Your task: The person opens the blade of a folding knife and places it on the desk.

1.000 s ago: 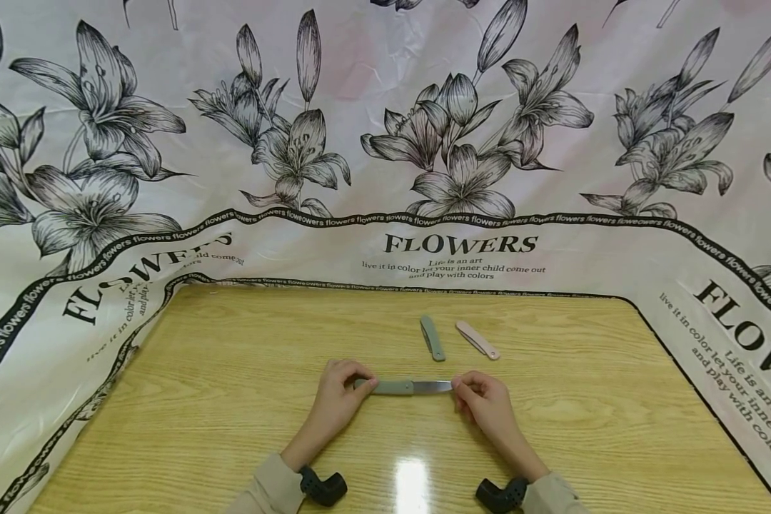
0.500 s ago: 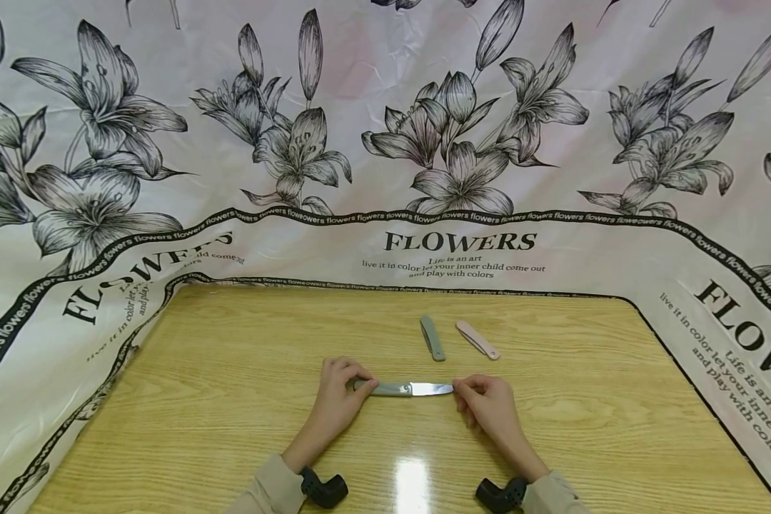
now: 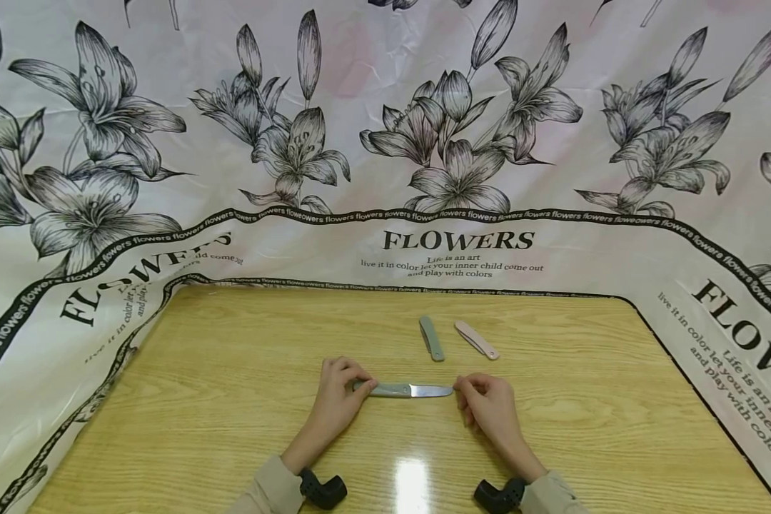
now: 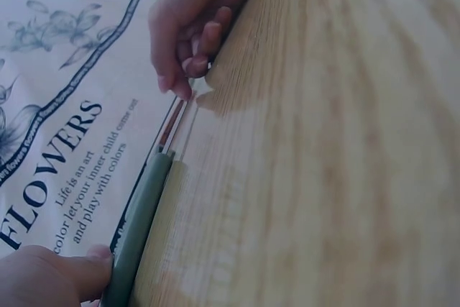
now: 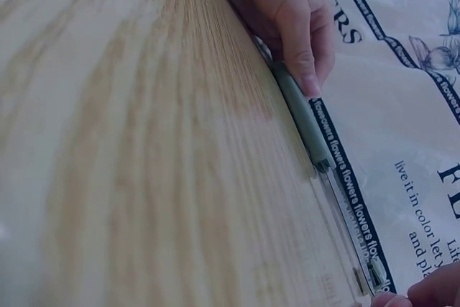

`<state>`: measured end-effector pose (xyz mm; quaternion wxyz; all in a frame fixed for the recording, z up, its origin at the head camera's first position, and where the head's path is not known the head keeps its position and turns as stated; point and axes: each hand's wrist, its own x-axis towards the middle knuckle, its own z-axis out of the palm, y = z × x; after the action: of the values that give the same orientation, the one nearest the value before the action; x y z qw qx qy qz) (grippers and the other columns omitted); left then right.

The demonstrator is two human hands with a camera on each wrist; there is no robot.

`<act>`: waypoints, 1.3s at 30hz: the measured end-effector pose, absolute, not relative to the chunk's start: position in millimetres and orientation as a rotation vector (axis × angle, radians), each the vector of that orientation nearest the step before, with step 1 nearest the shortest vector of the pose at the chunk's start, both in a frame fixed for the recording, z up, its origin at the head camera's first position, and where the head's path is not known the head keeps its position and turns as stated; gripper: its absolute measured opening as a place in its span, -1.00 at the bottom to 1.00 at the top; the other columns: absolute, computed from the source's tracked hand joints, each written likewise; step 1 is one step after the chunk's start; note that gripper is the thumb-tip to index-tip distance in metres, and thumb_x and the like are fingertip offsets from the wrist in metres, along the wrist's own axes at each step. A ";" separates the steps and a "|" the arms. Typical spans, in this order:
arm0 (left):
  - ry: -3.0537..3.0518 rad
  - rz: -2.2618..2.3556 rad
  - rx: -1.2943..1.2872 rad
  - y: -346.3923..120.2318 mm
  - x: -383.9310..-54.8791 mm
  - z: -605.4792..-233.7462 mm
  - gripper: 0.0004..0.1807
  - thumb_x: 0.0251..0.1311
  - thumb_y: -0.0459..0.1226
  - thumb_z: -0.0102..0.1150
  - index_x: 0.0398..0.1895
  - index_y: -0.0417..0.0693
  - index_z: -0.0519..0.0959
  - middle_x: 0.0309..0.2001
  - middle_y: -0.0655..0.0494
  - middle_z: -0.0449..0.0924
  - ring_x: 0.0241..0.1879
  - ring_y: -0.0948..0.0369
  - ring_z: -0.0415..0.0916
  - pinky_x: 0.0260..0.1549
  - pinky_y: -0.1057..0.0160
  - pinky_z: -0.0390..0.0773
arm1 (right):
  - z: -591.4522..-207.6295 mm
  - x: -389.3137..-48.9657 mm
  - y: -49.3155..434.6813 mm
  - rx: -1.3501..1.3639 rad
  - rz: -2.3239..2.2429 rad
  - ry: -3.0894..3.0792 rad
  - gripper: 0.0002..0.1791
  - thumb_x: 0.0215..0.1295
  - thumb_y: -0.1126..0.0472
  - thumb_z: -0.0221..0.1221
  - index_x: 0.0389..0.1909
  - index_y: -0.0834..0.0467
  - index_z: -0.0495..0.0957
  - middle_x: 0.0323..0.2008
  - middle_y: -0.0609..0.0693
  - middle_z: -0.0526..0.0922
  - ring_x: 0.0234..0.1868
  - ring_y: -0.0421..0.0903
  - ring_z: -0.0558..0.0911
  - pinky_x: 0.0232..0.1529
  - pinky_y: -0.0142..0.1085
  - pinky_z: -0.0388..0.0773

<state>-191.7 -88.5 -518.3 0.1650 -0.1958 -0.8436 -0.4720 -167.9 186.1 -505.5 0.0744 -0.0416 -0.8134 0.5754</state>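
Note:
An unfolded folding knife (image 3: 395,390) with a grey-green handle lies crosswise low over the table, its blade (image 3: 430,391) pointing right. My left hand (image 3: 340,385) pinches the handle's far left end between thumb and fingers; the left wrist view also shows that green handle (image 4: 147,213) by the thumb. My right hand (image 3: 490,396) is at the blade's tip, thumb and forefinger close together and the other fingers curled. In the right wrist view its fingertips (image 5: 388,300) meet the tip's end, but whether they pinch it I cannot make out.
Behind the knife, a folded green folding knife (image 3: 432,339) and a folded pink one (image 3: 477,340) lie on the wooden table (image 3: 231,343). A flower-printed sheet (image 3: 334,250) surrounds the table at the back and sides. Black wrist mounts sit on both forearms.
The blade has turned slightly and catches the light differently. My right fingertips have shifted a little to the right, exposing more of the tip. The left hand stays on the handle.

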 end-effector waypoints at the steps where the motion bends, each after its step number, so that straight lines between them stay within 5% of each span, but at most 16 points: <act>1: -2.402 -1.343 -0.557 -88.5 -191.5 -518.4 -0.95 0.15 -0.29 0.42 -0.43 0.03 0.73 -0.27 0.16 0.55 -0.15 0.17 0.26 -0.20 0.16 0.33 | -505.7 -167.7 185.9 -0.114 1.726 -2.433 -0.75 0.43 0.24 0.18 -0.45 0.25 0.67 -0.68 0.09 0.56 -0.83 -0.13 0.44 -0.88 -0.31 0.39; 15: -2.438 -1.358 -0.532 -84.9 -189.8 -516.2 -0.87 0.03 -0.22 0.53 -0.40 0.06 0.71 -0.22 0.17 0.54 -0.15 0.20 0.25 -0.23 0.19 0.35 | -508.0 -170.4 187.3 0.112 1.593 -2.427 -0.94 0.31 0.32 0.29 -0.29 0.20 0.73 -0.54 0.00 0.66 -0.72 -0.26 0.44 -0.74 -0.42 0.38; 39: -2.486 -1.309 -0.492 -80.4 -191.7 -511.9 -0.78 -0.05 -0.20 0.58 -0.41 0.08 0.66 -0.24 0.23 0.52 -0.16 0.21 0.28 -0.19 0.17 0.41 | -504.1 -176.2 189.8 0.187 1.503 -2.458 -0.87 0.27 0.40 0.27 -0.35 0.14 0.75 -0.45 -0.04 0.71 -0.67 -0.27 0.44 -0.66 -0.41 0.41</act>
<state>-191.7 -80.4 -511.9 0.1439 -0.1707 -0.8625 -0.4541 -176.2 189.8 -504.1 0.1267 0.0641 -0.8445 0.5164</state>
